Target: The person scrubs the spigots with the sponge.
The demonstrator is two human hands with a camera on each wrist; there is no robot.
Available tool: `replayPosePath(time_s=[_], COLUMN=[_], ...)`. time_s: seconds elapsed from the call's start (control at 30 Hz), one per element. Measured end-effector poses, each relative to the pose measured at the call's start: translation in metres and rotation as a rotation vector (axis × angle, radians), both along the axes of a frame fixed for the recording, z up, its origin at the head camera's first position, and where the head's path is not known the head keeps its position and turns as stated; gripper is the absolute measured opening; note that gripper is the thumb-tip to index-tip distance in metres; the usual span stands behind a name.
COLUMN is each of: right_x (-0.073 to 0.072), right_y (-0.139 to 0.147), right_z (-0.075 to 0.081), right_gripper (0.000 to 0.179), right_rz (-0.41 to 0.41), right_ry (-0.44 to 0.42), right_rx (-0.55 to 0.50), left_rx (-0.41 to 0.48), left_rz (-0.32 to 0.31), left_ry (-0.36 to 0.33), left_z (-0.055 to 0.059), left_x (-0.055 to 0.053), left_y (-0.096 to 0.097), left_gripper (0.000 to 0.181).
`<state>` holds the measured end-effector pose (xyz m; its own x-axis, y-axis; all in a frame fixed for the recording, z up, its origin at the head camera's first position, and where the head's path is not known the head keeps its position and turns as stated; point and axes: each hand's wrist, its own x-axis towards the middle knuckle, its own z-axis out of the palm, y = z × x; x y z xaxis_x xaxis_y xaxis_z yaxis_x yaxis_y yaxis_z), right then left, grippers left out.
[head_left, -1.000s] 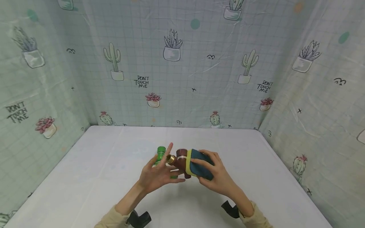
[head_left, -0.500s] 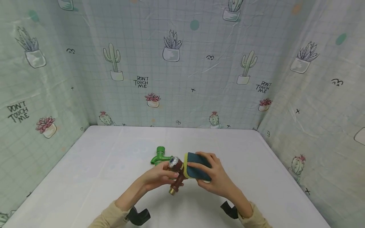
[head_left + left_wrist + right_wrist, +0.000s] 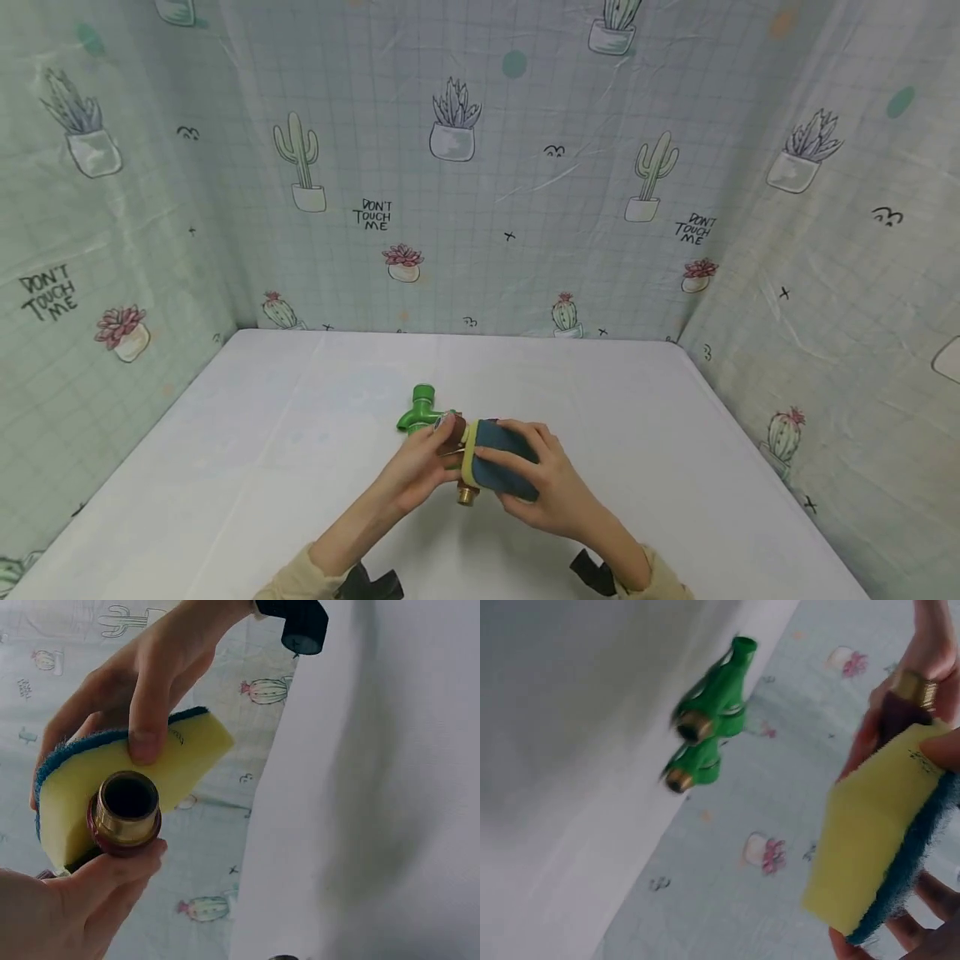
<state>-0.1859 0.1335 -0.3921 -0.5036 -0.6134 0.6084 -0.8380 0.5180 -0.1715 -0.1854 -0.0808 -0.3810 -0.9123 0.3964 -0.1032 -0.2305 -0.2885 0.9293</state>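
Observation:
My left hand (image 3: 416, 471) holds a dark red-brown tap (image 3: 126, 846) with a threaded brass end (image 3: 467, 497). In the left wrist view that hollow brass end faces the camera, with the fingers gripping just below it. My right hand (image 3: 553, 487) grips a sponge (image 3: 501, 461), its thumb on the yellow foam and its fingers over the dark blue scouring layer. The yellow side (image 3: 874, 817) lies against the tap's body. Much of the tap is covered by the sponge and the left fingers in the head view.
A green tap (image 3: 422, 410) lies on the white table (image 3: 315, 400) just beyond my left hand. In the right wrist view two green taps (image 3: 724, 694) with brass ends show near each other. Cactus-patterned cloth (image 3: 510, 192) encloses the back and sides.
My left hand went from spread fingers beside the tap to gripping it. The tap turned, so its brass end now points down toward me. Sponge and right hand shifted slightly left and nearer.

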Motion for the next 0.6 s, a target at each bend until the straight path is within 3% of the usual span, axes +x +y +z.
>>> replayPosePath(time_s=[0.13, 0.27, 0.4, 0.5, 0.6], right_x=[-0.015, -0.027, -0.023, -0.015, -0.01], right_y=[0.007, 0.017, 0.018, 0.01, 0.003], right_z=[-0.006, -0.007, -0.002, -0.002, -0.004], right_gripper=[0.066, 0.066, 0.064, 0.065, 0.067], right_rz=[-0.088, -0.162, -0.055, 0.076, 0.121], right_ry=[0.047, 0.037, 0.006, 0.066, 0.152], right_rx=[-0.003, -0.045, -0.073, 0.007, 0.086], left_rx=[-0.027, -0.038, -0.018, -0.005, -0.005], left_rz=[-0.006, -0.01, -0.005, 0.004, 0.021], left_ry=[-0.023, -0.035, -0.047, -0.058, -0.052], left_z=[-0.006, -0.009, -0.011, -0.012, -0.012], left_x=[0.0, 0.001, -0.001, -0.002, -0.002], left_y=[-0.001, -0.004, -0.006, -0.004, -0.002], left_gripper=[0.067, 0.068, 0.069, 0.067, 0.069])
